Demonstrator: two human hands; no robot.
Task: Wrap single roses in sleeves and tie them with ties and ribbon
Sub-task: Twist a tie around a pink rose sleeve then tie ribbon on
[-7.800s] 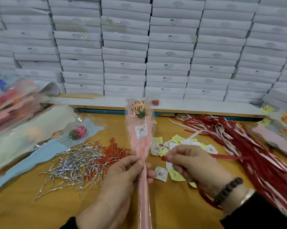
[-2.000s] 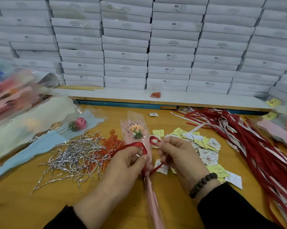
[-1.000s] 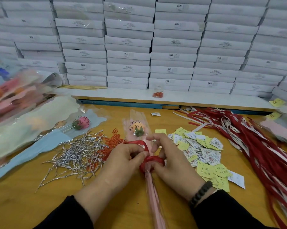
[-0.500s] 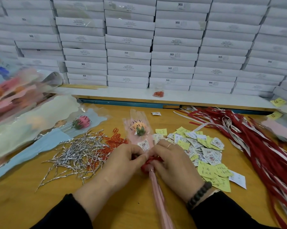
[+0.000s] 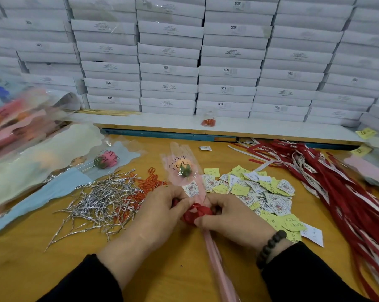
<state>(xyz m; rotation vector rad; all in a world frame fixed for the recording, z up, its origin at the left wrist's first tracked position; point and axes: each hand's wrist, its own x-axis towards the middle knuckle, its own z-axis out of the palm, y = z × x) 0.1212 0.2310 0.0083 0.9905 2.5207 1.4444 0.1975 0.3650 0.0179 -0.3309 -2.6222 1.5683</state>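
A single rose in a pink "LOVE YOU" sleeve [image 5: 184,168] lies on the wooden table [image 5: 31,269], bud pointing away from me, its long pink tail running toward the bottom edge. A red ribbon [image 5: 196,212] is bunched around the sleeve's neck, just below a round sticker. My left hand [image 5: 160,216] grips the ribbon from the left and my right hand [image 5: 232,219] pinches it from the right; both sets of fingers are curled over the knot and hide part of it.
Silver twist ties [image 5: 97,203] and orange clips [image 5: 149,186] lie to the left. Stickers and yellow notes [image 5: 260,192] are heaped on the right, beside a bundle of red ribbons [image 5: 336,192]. Sleeves and wrapped roses [image 5: 27,162] lie far left. White boxes [image 5: 206,62] are stacked behind.
The ribbon loops held apart two seconds ago have been drawn tight into a small bunch at the sleeve's neck. Both hands have closed in together over it.
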